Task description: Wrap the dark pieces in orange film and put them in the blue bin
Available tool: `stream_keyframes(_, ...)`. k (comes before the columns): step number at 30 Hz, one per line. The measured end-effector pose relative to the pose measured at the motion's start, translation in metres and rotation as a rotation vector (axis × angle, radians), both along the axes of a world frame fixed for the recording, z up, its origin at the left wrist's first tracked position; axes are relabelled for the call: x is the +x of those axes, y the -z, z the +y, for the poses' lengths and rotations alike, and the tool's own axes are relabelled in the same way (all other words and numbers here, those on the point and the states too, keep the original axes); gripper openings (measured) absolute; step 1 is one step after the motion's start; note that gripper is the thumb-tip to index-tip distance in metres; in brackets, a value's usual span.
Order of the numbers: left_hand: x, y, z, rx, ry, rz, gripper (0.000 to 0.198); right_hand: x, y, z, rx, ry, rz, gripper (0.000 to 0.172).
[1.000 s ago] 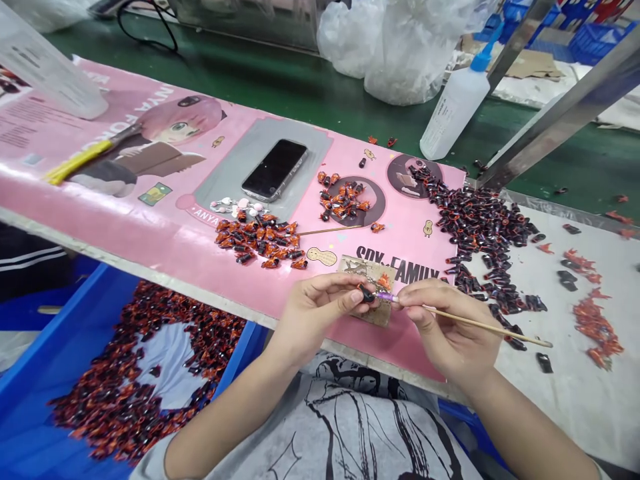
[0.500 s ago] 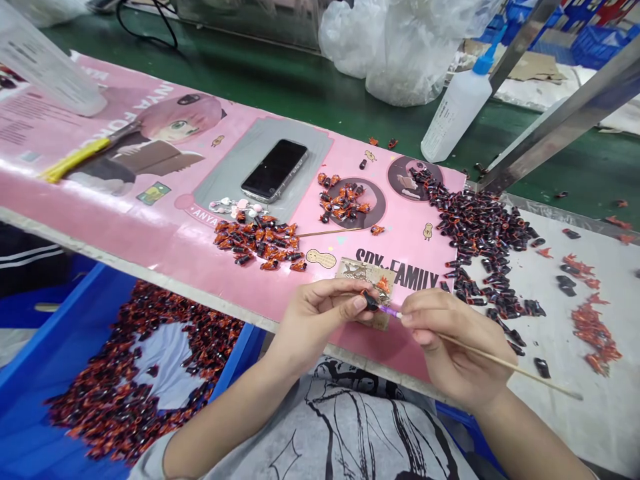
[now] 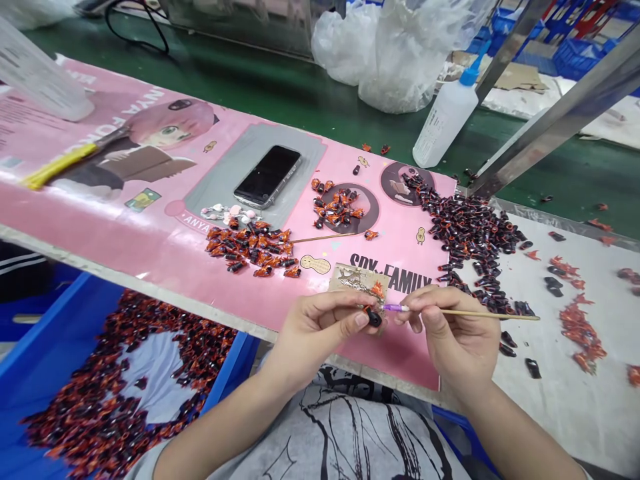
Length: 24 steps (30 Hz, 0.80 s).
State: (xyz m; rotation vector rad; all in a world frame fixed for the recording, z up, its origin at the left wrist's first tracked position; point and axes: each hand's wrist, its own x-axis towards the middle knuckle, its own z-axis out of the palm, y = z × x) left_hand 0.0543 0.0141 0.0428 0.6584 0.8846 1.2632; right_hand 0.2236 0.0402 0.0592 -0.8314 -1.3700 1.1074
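My left hand (image 3: 320, 327) pinches a small black piece (image 3: 373, 317) between thumb and fingers, just over the front edge of the pink mat (image 3: 165, 220). My right hand (image 3: 453, 330) grips a thin wooden stick (image 3: 480, 314) with a purple tip (image 3: 395, 307); the tip points at the black piece from the right. A small card with an orange bit (image 3: 360, 280) lies just behind my hands. Piles of black-and-orange pieces (image 3: 253, 243) and dark pieces (image 3: 470, 230) lie on the mat.
A phone (image 3: 267, 177) lies on the mat's grey patch. A white glue bottle with a blue cap (image 3: 443, 120) stands behind, beside slanted metal bars (image 3: 550, 120). A blue bin (image 3: 60, 340) with many pieces sits at lower left. Plastic bags (image 3: 395, 53) lie at the back.
My right hand levelled the stick, so it now lies nearly horizontal, with the purple tip drawn slightly back from the black piece. My left hand stayed in its pinch.
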Motion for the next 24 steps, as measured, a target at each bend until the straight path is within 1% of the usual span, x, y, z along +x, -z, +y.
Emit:
stream_keyframes(4, -0.0001, -0.0024, -0.0021, 0.011, 0.012, -0.006, 0.014, -0.0003, -0.0034, -0.0004, 0.013, 0.017, -0.045, 0.014)
stream_keyframes(7, -0.0001, -0.0023, -0.0035, 0.009, 0.027, -0.034, 0.013, 0.0009, -0.0044, -0.0006, 0.048, -0.011, -0.048, 0.011)
stream_keyframes(11, 0.0006, -0.0021, -0.0034, 0.009, 0.039, -0.053, 0.012, 0.0022, -0.0032, -0.0008, 0.086, -0.061, -0.033, 0.011)
stream_keyframes(16, 0.0014, -0.0040, -0.0021, 0.003, 0.042, -0.048, 0.013, 0.0025, -0.0015, -0.0011, 0.029, -0.059, 0.036, 0.011)
stream_keyframes(19, 0.0015, -0.0039, -0.0018, -0.007, 0.034, -0.058, 0.012, 0.0023, -0.0016, -0.0009, 0.042, -0.067, 0.060, 0.010)
stream_keyframes(24, 0.0006, -0.0032, -0.0028, -0.006, 0.037, -0.064, 0.013, 0.0014, -0.0016, -0.0001, 0.052, -0.028, -0.005, 0.010)
